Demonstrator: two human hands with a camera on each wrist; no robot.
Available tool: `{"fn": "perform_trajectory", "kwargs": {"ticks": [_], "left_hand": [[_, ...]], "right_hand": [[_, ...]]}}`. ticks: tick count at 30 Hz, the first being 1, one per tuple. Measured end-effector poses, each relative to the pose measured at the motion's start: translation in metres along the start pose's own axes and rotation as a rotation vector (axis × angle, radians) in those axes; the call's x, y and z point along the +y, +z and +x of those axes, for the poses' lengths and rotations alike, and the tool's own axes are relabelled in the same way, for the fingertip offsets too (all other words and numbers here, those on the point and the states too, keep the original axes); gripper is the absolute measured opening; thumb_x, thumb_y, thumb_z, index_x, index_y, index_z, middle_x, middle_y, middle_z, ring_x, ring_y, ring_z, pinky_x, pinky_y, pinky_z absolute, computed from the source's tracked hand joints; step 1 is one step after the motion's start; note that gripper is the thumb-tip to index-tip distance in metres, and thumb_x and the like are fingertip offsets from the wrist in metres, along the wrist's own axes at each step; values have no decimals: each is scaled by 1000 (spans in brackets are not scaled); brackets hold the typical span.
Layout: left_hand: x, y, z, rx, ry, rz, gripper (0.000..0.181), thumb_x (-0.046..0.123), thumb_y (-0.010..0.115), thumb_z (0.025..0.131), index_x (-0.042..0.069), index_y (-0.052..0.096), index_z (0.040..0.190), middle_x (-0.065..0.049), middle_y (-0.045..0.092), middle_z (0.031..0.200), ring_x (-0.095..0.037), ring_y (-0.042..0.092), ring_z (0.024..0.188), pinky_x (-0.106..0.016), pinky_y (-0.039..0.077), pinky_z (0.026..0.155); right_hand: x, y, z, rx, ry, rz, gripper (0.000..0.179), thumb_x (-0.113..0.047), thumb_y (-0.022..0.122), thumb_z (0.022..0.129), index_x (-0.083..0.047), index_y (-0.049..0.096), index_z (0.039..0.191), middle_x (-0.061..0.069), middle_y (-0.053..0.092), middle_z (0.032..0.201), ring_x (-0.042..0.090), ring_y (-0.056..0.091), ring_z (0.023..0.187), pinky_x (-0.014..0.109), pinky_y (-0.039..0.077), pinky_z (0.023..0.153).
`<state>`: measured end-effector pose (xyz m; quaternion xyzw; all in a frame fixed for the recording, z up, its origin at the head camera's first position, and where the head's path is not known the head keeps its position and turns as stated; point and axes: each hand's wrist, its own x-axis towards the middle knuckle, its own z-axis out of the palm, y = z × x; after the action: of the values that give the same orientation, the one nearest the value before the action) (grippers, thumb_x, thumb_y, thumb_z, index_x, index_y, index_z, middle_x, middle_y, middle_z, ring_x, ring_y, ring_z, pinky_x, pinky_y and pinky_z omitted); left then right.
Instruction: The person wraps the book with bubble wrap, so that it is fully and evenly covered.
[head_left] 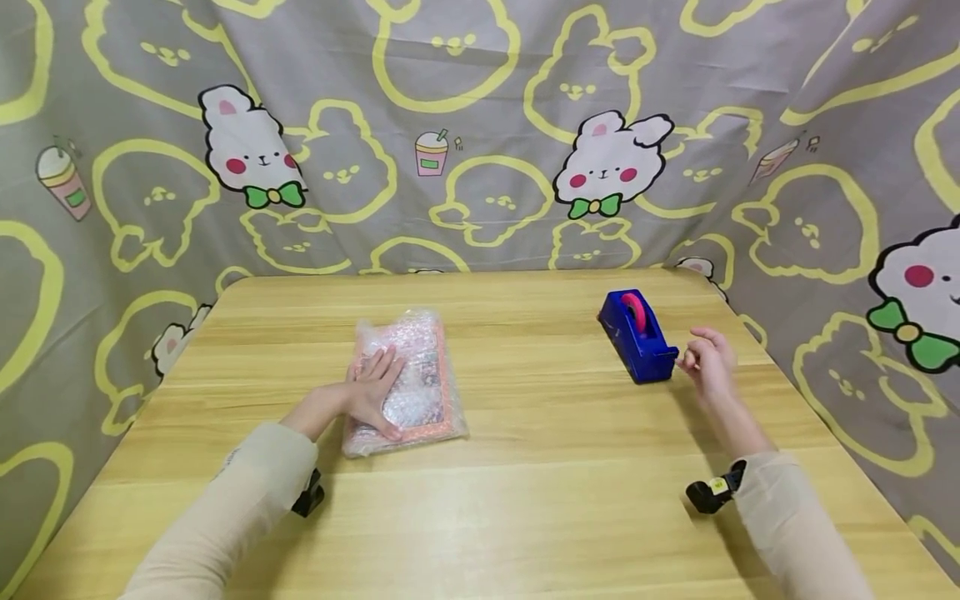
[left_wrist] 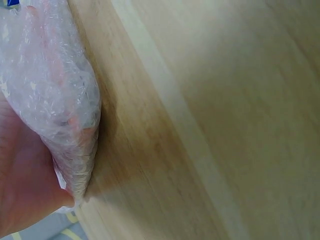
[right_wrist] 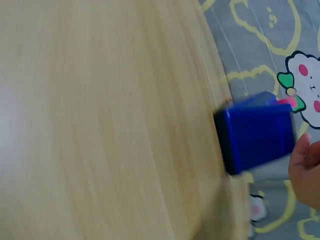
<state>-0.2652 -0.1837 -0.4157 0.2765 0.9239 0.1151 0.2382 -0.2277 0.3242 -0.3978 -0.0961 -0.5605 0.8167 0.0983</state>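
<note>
In the head view, my left hand [head_left: 371,396] lies with fingers spread on a flat rectangular item in bubble wrap [head_left: 423,400]. An orange-pink border shows through the clear wrap. The left wrist view shows the thick wrapped edge [left_wrist: 70,100] beside part of the hand. A blue tape dispenser [head_left: 637,337] with a pink-red tape core [head_left: 634,312] stands on the right. Beside its front cutting end is my right hand [head_left: 708,362], fingers bent and thumb near the index finger. Whether a tape end is between these fingers cannot be seen.
A light wooden table [head_left: 525,500] carries both things. A grey curtain with cartoon bunnies [head_left: 480,125] hangs behind and at both sides. The dispenser stands near the table's right edge. Black wrist cameras [head_left: 708,496] sit under the forearms.
</note>
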Motion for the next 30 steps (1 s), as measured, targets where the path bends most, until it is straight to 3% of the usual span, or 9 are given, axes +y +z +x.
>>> {"fn": "perform_trajectory", "kwargs": {"ticks": [5, 8, 13, 15, 17, 20, 23, 27, 30], "left_hand": [[-3, -2, -4, 7, -22, -5, 132, 60, 73, 59, -2, -7, 143, -26, -23, 145, -42, -18, 133, -67, -10, 98], [-4, -2, -4, 5, -26, -3, 132, 61, 73, 60, -2, -7, 143, -26, -22, 145, -42, -18, 133, -67, -11, 98], [-2, 0, -1, 0, -9, -9, 131, 62, 72, 61, -1, -8, 143, -26, -23, 145, -42, -19, 133, -67, -11, 98], [-2, 0, 0, -6, -10, -3, 132, 62, 72, 60, -1, -8, 143, -25, -23, 145, -41, -19, 133, -67, -11, 98], [-1, 1, 1, -10, -15, 0, 132, 62, 72, 60, -1, -8, 143, -25, -23, 145, -41, -19, 133, -67, -11, 98], [0, 1, 2, -7, -16, 6, 132, 61, 73, 60, -1, -8, 143, -25, -23, 145, -41, -19, 133, -67, -11, 98], [1, 2, 2, -4, -11, 6, 132, 62, 72, 60, -1, -8, 144, -25, -23, 145, -41, -19, 133, -67, -11, 99], [1, 2, 2, -14, -11, 9, 132, 63, 72, 60, 1, -10, 144, -24, -25, 145, -40, -20, 133, -66, -11, 99], [1, 2, 2, -9, -11, 7, 132, 62, 72, 60, 0, -10, 144, -24, -25, 145, -41, -20, 133, -66, -12, 99]], "right_hand": [[-5, 3, 0, 38, -95, -490, 7, -10, 50, 90, -14, 55, 93, -11, 53, 61, 0, 46, 54, 14, 44, 53], [-5, 6, 3, -12, -205, -788, 20, -18, 53, 90, -4, 58, 104, -13, 54, 72, -2, 46, 59, 15, 41, 54], [-6, 13, 6, -82, -355, -1073, 36, -17, 54, 89, 8, 52, 116, 12, 60, 90, 3, 49, 67, 18, 40, 57], [-7, 17, 8, -103, -355, -1146, 36, -15, 54, 89, 10, 52, 115, 24, 61, 92, 15, 54, 70, 22, 41, 60], [-8, 21, 12, -135, -321, -1218, 38, -16, 53, 90, 12, 51, 116, 29, 62, 92, 28, 57, 75, 30, 44, 64], [-9, 24, 20, -176, -224, -1289, 43, -20, 50, 92, 14, 49, 118, 27, 65, 90, 38, 59, 85, 40, 46, 69], [-10, 25, 28, -191, -119, -1321, 47, -21, 50, 91, 15, 46, 121, 20, 68, 83, 36, 60, 88, 39, 46, 71], [-13, 26, 31, -179, -36, -1246, 49, -17, 54, 89, 14, 43, 125, 6, 69, 72, 18, 63, 75, 36, 46, 72], [-15, 26, 29, -159, 4, -1075, 51, -14, 53, 90, 13, 38, 130, -8, 65, 66, 0, 58, 66, 37, 44, 81]]}}
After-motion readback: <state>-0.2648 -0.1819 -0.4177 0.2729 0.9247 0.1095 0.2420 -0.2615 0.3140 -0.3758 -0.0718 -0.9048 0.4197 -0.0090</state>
